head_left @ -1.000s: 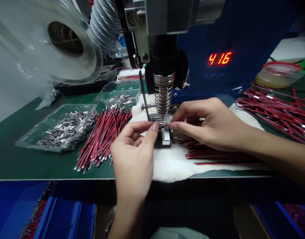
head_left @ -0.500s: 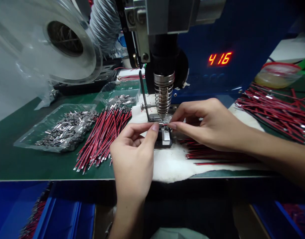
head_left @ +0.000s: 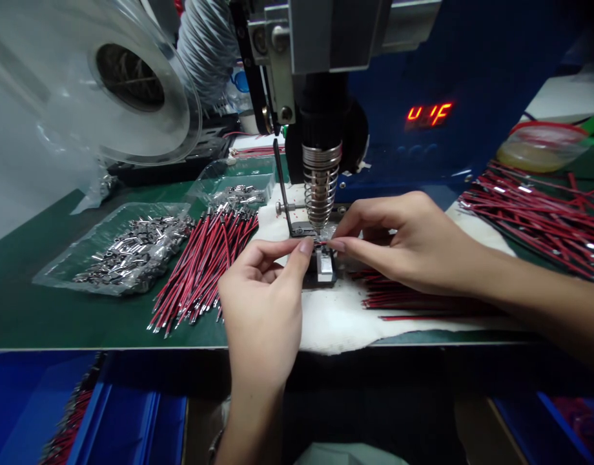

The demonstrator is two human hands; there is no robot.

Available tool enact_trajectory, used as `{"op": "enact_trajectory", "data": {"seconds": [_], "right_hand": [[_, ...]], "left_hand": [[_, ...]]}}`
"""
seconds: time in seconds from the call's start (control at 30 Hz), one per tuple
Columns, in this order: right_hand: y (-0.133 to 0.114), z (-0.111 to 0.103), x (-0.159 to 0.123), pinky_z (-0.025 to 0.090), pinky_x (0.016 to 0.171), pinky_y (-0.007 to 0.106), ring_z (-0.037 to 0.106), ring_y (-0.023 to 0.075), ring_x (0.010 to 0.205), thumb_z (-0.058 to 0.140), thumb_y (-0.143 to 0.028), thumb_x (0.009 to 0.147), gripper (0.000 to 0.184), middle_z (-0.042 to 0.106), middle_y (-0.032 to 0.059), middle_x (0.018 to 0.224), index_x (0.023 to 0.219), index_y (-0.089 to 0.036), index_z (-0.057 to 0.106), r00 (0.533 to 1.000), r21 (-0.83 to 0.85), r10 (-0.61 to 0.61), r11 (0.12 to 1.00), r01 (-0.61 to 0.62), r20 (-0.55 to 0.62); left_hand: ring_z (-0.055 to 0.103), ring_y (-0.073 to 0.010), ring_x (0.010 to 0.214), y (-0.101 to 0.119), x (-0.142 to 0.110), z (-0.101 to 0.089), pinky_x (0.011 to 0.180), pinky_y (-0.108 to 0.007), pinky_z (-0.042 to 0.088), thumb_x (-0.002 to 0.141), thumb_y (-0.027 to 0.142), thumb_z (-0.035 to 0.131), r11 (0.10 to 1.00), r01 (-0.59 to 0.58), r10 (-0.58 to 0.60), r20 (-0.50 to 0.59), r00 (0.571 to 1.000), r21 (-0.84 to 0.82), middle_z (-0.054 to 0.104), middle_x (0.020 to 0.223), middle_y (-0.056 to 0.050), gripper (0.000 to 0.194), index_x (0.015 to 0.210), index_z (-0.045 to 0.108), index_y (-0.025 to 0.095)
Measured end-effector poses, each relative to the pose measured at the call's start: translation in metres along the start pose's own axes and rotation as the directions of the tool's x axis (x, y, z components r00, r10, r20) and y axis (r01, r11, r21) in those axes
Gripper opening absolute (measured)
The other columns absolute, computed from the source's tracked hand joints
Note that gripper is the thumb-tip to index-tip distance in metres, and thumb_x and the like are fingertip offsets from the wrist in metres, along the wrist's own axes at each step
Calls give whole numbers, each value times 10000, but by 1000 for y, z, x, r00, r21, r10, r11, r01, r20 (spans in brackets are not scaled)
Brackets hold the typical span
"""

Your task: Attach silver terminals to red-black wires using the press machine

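Observation:
My left hand (head_left: 263,303) and my right hand (head_left: 403,239) meet under the machine's spring-wrapped head (head_left: 320,187). Each pinches one end of a short red wire (head_left: 320,243) held across the small black and metal fixture (head_left: 322,266). The fingertips nearly touch above the fixture. A white cloth (head_left: 336,316) lies beneath the fixture and both hands.
A pile of red-black wires (head_left: 200,271) lies left of my hands, beside clear trays of metal terminals (head_left: 127,252). More wires lie under my right wrist (head_left: 403,300) and at the far right (head_left: 539,213). A clear reel (head_left: 127,84) stands back left. The red display (head_left: 429,113) glows on the blue machine. Blue bins (head_left: 122,413) sit below the table edge.
The red display has gone from 416 to a half-changed reading. Both hands keep the same pinch at the fixture; the view has shifted slightly.

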State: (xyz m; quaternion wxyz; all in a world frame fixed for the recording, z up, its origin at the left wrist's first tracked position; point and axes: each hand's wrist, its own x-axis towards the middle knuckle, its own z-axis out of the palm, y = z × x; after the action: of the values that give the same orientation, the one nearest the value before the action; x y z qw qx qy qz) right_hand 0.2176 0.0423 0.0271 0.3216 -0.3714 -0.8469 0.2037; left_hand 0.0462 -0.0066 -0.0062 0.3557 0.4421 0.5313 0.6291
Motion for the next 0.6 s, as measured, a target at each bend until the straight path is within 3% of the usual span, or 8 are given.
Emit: {"op": "enact_trajectory", "data": {"seconds": [0.6], "right_hand": [[-3,0,-2,426,584,301,609,153,610,618,-269,878,104,713,15,761,838,-199,684,1000,-21,-8,1000,8,-20]], "left_hand": [[369,-38,443,0,0,0,433,-183,318,766,345,774,1000,21,-21,-3,1000,9,574,620,27,182,817,700,186]]}}
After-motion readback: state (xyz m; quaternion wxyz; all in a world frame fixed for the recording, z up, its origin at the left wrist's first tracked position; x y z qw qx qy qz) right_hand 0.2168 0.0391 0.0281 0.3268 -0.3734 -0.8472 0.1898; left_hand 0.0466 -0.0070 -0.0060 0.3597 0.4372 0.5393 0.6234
